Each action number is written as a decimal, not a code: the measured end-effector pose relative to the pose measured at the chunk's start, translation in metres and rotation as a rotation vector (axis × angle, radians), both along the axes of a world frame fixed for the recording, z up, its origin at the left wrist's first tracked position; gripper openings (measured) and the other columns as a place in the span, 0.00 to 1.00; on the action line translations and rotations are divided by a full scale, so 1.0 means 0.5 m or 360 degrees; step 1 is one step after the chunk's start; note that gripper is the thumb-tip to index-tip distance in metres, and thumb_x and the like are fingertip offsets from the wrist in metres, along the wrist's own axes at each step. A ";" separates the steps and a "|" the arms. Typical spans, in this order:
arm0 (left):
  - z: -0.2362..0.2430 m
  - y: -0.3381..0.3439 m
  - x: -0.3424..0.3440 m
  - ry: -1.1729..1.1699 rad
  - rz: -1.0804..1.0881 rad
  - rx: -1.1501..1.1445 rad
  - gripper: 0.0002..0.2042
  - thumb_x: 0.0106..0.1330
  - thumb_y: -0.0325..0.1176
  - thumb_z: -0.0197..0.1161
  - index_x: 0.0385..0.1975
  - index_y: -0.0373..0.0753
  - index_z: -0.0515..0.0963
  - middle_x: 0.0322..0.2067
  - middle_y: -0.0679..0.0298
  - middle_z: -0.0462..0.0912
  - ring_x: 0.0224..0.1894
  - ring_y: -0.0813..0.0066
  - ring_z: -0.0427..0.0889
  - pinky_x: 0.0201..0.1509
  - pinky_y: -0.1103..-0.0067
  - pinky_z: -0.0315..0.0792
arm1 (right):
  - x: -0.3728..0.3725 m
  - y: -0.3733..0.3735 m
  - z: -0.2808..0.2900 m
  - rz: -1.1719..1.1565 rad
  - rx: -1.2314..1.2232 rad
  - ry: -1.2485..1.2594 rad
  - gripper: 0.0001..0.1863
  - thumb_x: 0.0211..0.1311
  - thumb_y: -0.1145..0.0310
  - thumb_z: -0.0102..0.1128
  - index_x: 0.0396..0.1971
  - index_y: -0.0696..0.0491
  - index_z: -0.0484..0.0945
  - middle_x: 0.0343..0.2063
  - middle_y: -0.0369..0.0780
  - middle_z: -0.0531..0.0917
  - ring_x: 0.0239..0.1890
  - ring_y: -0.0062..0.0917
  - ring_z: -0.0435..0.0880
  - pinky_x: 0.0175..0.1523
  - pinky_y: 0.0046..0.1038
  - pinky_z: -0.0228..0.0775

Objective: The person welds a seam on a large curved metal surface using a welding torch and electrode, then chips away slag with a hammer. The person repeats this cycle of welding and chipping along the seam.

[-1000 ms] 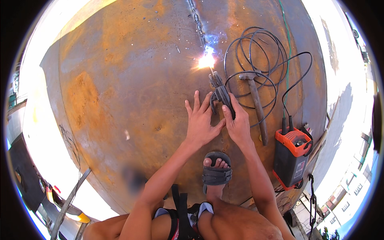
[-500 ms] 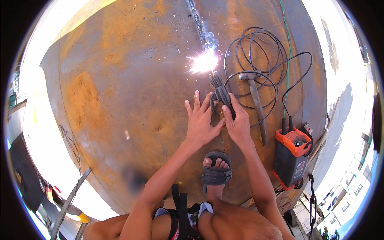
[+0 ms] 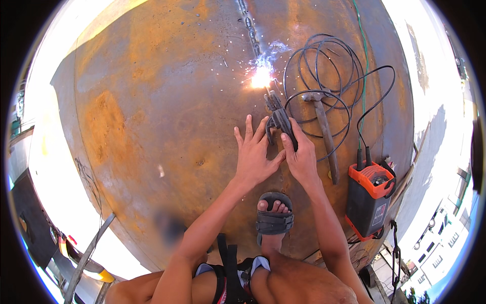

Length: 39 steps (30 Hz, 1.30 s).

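Note:
My right hand point(image 3: 299, 149) is closed round a black electrode holder point(image 3: 279, 119), which points up toward a bright arc point(image 3: 261, 77) with blue smoke and scattered sparks. The short rod in its jaws is mostly lost in the glare. My left hand point(image 3: 253, 152) lies with spread fingers on the rusty steel plate point(image 3: 152, 126), its index fingertip close beside the holder; I cannot tell whether they touch. A rough weld seam point(image 3: 249, 28) runs up from the arc. Just right of the holder a hammer point(image 3: 324, 131) lies among loops of black cable point(image 3: 354, 68).
An orange and black welding machine point(image 3: 369, 202) stands at the right, a thin green cable point(image 3: 360, 25) running past it. My sandalled foot point(image 3: 273, 218) is below my hands. A chain point(image 3: 395, 248) hangs at lower right; a bent bar point(image 3: 91, 253) is at lower left.
The white flare of half a second ago is smaller and more orange, with smoke spreading up and to the right. My hands and the holder show no clear movement.

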<state>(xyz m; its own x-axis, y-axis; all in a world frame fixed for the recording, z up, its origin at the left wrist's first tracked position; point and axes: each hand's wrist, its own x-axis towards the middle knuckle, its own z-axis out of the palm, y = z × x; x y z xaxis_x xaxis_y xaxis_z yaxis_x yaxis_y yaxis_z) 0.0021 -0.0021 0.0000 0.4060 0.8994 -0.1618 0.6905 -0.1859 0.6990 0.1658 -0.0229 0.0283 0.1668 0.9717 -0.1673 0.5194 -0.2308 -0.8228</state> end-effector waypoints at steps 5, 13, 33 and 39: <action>0.001 0.003 -0.001 -0.0004 0.0008 -0.0019 0.34 0.64 0.49 0.74 0.67 0.38 0.79 0.79 0.55 0.66 0.84 0.31 0.47 0.80 0.30 0.39 | -0.001 0.002 0.002 0.0014 0.0018 0.0003 0.27 0.80 0.64 0.62 0.70 0.64 0.73 0.59 0.60 0.84 0.61 0.54 0.85 0.62 0.43 0.78; -0.001 0.001 0.001 -0.0029 0.0022 0.0007 0.33 0.63 0.49 0.74 0.66 0.38 0.79 0.79 0.55 0.66 0.85 0.33 0.46 0.80 0.30 0.38 | 0.001 -0.001 -0.005 -0.0004 0.0005 0.0023 0.26 0.80 0.65 0.62 0.70 0.64 0.73 0.59 0.59 0.85 0.60 0.54 0.86 0.61 0.43 0.78; 0.002 0.005 0.003 0.0029 -0.0013 0.0003 0.34 0.65 0.53 0.72 0.64 0.33 0.80 0.78 0.49 0.67 0.84 0.32 0.47 0.80 0.30 0.39 | 0.001 -0.001 -0.007 0.0001 0.0029 -0.0052 0.27 0.80 0.64 0.62 0.69 0.64 0.74 0.60 0.59 0.84 0.61 0.54 0.85 0.62 0.43 0.78; 0.006 -0.013 -0.014 -0.0236 0.0119 -0.0053 0.32 0.61 0.45 0.75 0.66 0.39 0.80 0.77 0.53 0.69 0.84 0.34 0.51 0.83 0.37 0.41 | -0.006 -0.004 0.006 0.0167 0.0366 -0.0105 0.29 0.78 0.63 0.65 0.73 0.55 0.71 0.47 0.50 0.86 0.44 0.49 0.89 0.45 0.44 0.81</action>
